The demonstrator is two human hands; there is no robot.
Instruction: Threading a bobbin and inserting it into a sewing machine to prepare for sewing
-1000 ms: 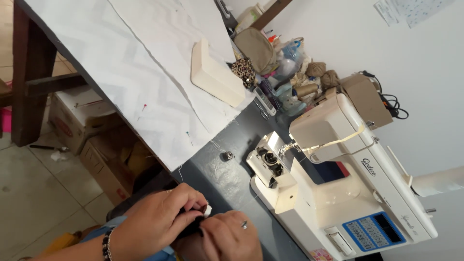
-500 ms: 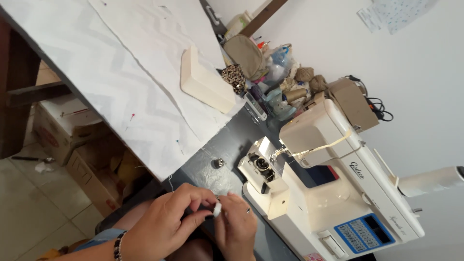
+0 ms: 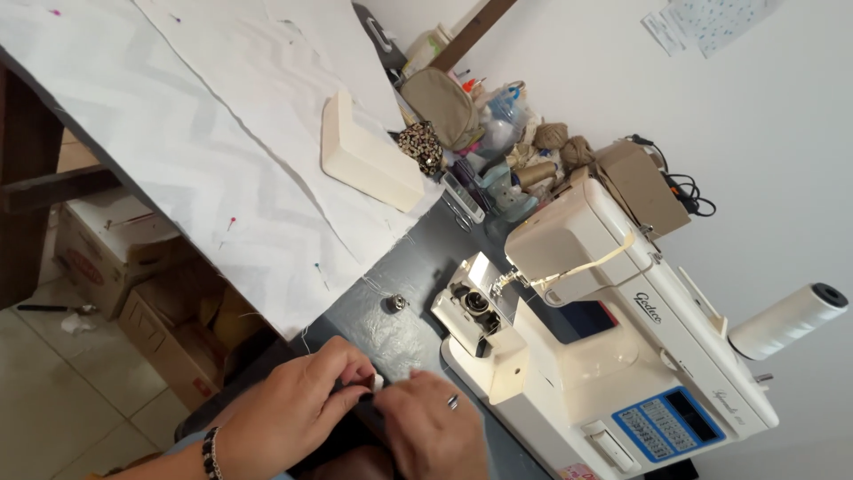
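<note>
Now both hands sit lower in the frame than a moment ago, closer together. Left hand (image 3: 298,409) pinches a small white piece (image 3: 378,382) over dark cloth (image 3: 355,427); right hand (image 3: 431,431) fingers curl on the cloth, beside the sewing machine (image 3: 613,356).

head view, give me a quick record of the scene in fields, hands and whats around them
left hand: pinching a small white piece over dark fabric
right hand: ring on one finger, touching the same dark fabric
sewing machine: cream, bobbin area open, right of the hands
bobbin: small, metal, loose on the dark table
white fabric: chevron pattern, pinned, spread over the table
thread cone: white, behind the machine
</note>
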